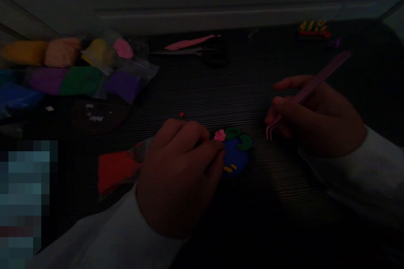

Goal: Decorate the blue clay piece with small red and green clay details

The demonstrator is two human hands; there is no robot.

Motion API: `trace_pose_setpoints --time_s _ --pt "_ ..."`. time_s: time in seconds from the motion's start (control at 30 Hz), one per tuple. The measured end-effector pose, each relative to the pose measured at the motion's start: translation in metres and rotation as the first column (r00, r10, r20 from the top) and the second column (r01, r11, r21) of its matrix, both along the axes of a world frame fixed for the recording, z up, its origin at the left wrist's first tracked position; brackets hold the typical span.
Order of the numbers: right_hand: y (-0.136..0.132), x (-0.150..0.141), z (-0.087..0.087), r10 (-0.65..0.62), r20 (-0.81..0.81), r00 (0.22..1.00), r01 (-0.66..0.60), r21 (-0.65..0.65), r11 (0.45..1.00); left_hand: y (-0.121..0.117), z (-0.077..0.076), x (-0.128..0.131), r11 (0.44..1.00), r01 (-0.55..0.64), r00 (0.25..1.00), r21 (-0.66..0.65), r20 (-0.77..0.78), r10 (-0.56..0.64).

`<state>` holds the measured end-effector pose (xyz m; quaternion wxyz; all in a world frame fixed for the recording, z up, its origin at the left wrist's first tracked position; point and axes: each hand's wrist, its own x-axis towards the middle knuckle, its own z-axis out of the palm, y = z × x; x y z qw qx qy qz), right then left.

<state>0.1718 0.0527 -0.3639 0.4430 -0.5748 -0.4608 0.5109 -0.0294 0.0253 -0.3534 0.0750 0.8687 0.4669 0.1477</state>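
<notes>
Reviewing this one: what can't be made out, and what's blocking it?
All in the head view:
Left hand: anything it may pinch, behind the hand itself.
Blue disc: left part, behind that hand.
Blue lump: cut off by the left edge.
Yellow-and-red object: too small and dark to identify.

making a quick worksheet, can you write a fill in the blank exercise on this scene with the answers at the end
The right hand holds a forked tool coloured ____.
The left hand is at a round disc coloured ____.
Beside the pink flower, the leaf-like shapes are ____.
The yellow pieces visible on the disc number ____.

Missing words: pink; blue; green; two
</notes>
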Motion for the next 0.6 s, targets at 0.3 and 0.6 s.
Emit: trace_pose_setpoints --time_s 0.3,0.6 --pt "0.000 0.005 0.001 0.020 0.210 0.978 -0.028 0.033 0.999 -0.001 -0.001 0.000 1.000 -0.015 0.999 -0.003 0.028 0.016" --pt "0.000 0.016 0.005 0.060 0.988 0.142 -0.263 -0.021 0.965 -0.002 0.009 -0.001 0.988 -0.067 0.978 -0.135 0.188 0.092"
